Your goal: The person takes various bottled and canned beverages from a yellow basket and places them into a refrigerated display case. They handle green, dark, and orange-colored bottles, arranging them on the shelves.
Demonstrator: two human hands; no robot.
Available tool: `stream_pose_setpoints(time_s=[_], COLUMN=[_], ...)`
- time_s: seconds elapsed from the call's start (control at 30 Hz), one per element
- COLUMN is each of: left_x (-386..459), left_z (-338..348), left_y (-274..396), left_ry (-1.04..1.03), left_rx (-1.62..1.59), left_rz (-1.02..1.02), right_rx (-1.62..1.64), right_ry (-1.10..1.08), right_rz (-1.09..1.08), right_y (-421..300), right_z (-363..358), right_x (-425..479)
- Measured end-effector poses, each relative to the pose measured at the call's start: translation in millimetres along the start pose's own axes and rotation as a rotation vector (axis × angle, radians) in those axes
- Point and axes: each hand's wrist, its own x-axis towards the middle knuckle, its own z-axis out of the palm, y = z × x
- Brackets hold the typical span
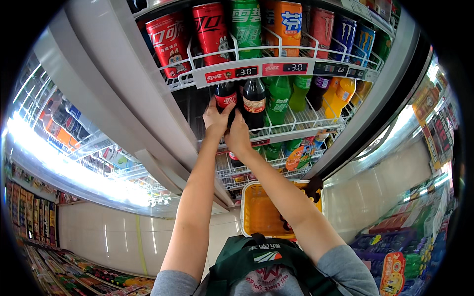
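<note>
My left hand (216,116) and my right hand (238,133) both reach into an upright drinks fridge, on either side of a dark cola bottle with a red label (226,97). The left fingers lie along its left side and front; the right hand is lower, at its right. Both are closed around the bottle, whose lower part is hidden by my hands. Just right of it stands another dark bottle with a beige and red label (254,97). Green soda bottles (279,98), a dark purple-capped one and orange bottles (344,92) fill the wire shelf further right.
Cans (212,33) line the wire shelf above, behind a price rail (287,69). A yellow basket (259,218) with dark bottles stands below, in front of the fridge. The fridge door (318,177) is open at the right; a white door with a handle (157,170) is at left.
</note>
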Motion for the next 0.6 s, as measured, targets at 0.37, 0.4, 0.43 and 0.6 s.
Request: stream_pose_setpoints(time_s=[0.37, 0.4, 0.43, 0.6], left_x=[-2, -13, -27, -148], left_z=[3, 0, 2, 10], left_y=[0, -6, -8, 26], left_ry=[-0.015, 0.02, 0.047, 0.066], left_rx=[-0.072, -0.1, -0.129, -0.491], left_rz=[-0.148, -0.16, -0.174, -0.103], right_rx=[0.373, 0.482, 0.548, 0.368], right_ry=[-0.257, -0.359, -0.426, -0.435], right_rz=[0.052, 0.089, 0.15, 0.419], right_y=[18, 24, 32, 123], right_z=[-59, -73, -93, -176], right_x=[-31, -37, -46, -106])
